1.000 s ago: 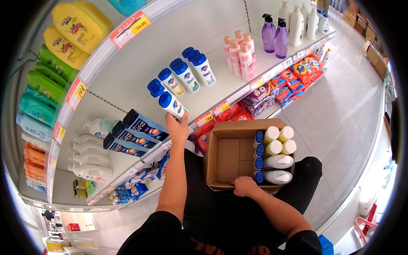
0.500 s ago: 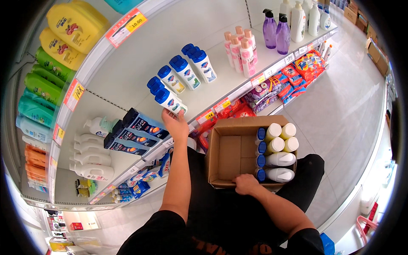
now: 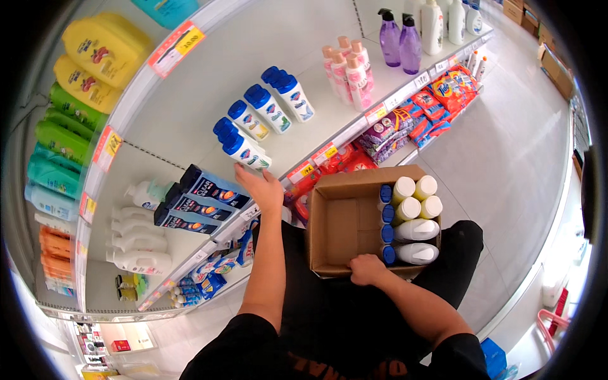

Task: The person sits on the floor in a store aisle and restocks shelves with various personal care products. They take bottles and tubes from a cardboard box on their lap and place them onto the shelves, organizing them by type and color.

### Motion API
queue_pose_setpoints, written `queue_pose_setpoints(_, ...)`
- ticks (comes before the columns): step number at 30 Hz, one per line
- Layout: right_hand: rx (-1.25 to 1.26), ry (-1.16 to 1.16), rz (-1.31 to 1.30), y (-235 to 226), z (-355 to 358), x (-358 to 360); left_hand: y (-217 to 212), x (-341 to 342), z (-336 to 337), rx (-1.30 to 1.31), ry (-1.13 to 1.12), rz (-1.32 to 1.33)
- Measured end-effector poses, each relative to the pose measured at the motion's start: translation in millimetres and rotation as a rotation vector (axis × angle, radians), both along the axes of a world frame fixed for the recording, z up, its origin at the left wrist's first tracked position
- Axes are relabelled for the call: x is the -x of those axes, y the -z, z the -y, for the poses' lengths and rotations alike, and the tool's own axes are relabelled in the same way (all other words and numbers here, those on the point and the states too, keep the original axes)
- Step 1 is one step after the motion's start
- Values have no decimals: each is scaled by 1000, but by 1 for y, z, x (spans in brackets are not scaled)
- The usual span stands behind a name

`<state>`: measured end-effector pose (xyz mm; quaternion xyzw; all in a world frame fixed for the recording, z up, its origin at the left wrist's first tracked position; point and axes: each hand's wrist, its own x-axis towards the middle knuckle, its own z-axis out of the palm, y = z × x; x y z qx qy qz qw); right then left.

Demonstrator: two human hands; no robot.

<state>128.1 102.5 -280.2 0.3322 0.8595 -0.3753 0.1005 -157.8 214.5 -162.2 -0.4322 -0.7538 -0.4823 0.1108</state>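
My left hand (image 3: 261, 188) is at the shelf's front edge with its fingers apart, just below a white blue-capped bottle (image 3: 247, 153). That bottle stands at the front of a short row, beside similar blue-capped bottles (image 3: 276, 116). Closed on the near rim of an open cardboard box (image 3: 328, 269), my right hand (image 3: 367, 270) steadies it on my lap. Inside the box, along its right side, are a line of blue-capped bottles (image 3: 387, 234), several white-lidded yellowish bottles (image 3: 405, 212) and two white bottles (image 3: 416, 242). Bare cardboard shows in the left half.
Left of the blue-capped rows lie dark blue shampoo bottles (image 3: 201, 202) and white jugs (image 3: 142, 261). Pink bottles (image 3: 358, 82) and purple pump bottles (image 3: 410, 47) stand farther right. Detergent bags (image 3: 451, 92) fill the lower shelf. Yellow bottles (image 3: 104, 50) occupy the shelf at upper left.
My left hand has loosened from the front blue-capped bottle and drawn slightly away from it; the bottle stays on the shelf. My right hand keeps its hold on the box. The view has shifted slightly.
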Motion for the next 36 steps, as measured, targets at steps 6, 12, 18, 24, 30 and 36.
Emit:
queue_pose_setpoints(6,-8,-2,-4,-2,1,1,27,-59,28,-121,203,-315)
queue_pose_setpoints(12,-17,-11,15,-8,2,-1,70,-152,63,327,947,101)
queue_pose_setpoints(18,26,0,36,-11,-4,0,97,-180,33,388,1079,-20)
queue_pose_setpoints(24,26,36,-15,3,0,2,115,-179,10,632,1081,-253)
queue_pose_setpoints(30,69,24,18,-18,-5,-1,143,-160,39,452,930,-22)
queue_pose_setpoints(36,53,-1,-23,-19,-3,3,239,-115,43,417,524,621)
